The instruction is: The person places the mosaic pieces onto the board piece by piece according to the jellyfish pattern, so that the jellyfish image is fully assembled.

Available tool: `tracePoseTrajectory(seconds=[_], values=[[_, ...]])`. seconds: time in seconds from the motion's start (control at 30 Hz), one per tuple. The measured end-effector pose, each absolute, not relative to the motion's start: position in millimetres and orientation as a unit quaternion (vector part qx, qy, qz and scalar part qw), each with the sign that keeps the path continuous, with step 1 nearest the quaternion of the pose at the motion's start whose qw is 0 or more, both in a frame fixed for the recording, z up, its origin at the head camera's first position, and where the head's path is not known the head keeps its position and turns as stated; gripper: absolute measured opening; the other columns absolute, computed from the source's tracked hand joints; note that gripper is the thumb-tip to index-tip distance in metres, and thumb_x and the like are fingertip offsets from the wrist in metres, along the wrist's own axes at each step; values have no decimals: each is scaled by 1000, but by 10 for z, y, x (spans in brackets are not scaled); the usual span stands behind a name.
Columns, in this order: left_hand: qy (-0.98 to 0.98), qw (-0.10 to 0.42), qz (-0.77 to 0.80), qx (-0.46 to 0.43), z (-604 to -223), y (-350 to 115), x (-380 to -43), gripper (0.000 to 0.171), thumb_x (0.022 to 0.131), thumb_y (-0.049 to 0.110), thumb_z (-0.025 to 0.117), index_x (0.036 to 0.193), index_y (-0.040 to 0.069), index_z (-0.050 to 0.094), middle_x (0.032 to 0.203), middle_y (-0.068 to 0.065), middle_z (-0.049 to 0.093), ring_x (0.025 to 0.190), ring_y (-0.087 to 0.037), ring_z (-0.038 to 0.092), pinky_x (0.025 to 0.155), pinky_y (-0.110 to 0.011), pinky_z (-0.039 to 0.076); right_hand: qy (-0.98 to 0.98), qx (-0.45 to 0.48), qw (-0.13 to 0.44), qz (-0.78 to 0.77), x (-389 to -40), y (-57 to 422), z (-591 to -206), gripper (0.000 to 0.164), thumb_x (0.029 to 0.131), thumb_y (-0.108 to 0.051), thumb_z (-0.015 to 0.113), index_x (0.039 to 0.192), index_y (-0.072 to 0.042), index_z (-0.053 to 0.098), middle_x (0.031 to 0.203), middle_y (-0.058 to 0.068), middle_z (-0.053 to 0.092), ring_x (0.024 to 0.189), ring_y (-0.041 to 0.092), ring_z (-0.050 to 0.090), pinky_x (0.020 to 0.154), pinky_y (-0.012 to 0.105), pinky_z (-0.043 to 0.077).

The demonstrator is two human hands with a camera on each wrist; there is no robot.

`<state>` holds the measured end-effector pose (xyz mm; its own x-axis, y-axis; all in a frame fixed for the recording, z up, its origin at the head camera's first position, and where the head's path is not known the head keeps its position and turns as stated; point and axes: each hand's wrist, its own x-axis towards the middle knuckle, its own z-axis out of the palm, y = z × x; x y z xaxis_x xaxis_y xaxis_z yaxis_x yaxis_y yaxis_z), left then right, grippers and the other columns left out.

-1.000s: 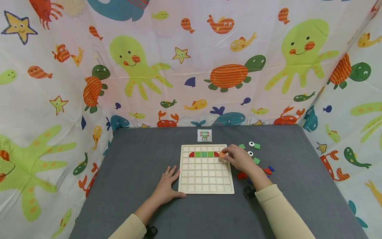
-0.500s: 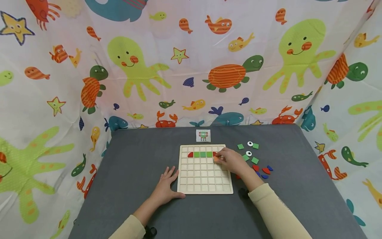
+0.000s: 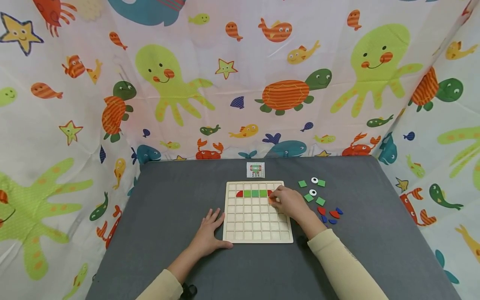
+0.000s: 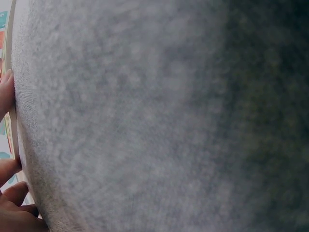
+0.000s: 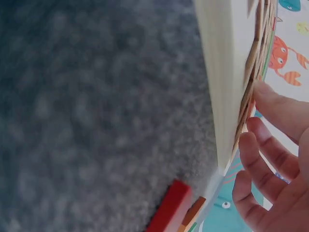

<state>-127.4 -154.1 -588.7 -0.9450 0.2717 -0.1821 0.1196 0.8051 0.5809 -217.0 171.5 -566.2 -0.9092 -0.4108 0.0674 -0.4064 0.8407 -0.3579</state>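
Note:
A wooden grid board lies on the grey table. In one of its upper rows sit a red quarter-round tile, several green square tiles side by side and another red tile. Just below that right red tile, my right hand pinches an orange tile at the board's surface; fingers partly cover it. In the right wrist view, thumb and fingertips meet at the orange tile. My left hand has its fingers spread, touching the board's left edge and lower left corner.
Beyond the board lies a small picture card. Right of the board are loose green tiles, white rings, red pieces and blue pieces. A patterned curtain rises behind the table.
My right hand has moved left and slightly down with the orange tile, from right of the red tile to just below it, then barely moves. The left hand stays at the board's edge.

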Motion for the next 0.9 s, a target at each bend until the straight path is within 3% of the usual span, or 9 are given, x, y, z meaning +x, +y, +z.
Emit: tracePoseTrajectory(seconds=[0.33,0.67,0.9], values=[[940,131,298,104,-5923,-1518,-1287,115,66,52,91,158,11,35,168,-9,22,157,-36,8,123,-61,15,957,-149,24,-248,-2047,2052,-5412,27,90,-16,77,117,-11,75,110,8,70,78,17,60,66,36,54],[936,135,306,108,-5920,-1499,-1273,114,67,51,91,158,11,36,168,-10,23,157,-37,8,123,-61,16,959,-130,13,-251,-1832,2342,-5412,27,88,-13,79,115,-11,76,107,6,71,86,21,63,78,47,56],[941,124,297,104,-5890,-1524,-1283,113,66,49,92,157,10,37,167,-10,24,157,-37,9,123,-60,16,957,-141,15,-254,-1714,2462,-5470,29,85,-10,81,113,-9,76,103,7,71,81,19,59,73,39,51]])
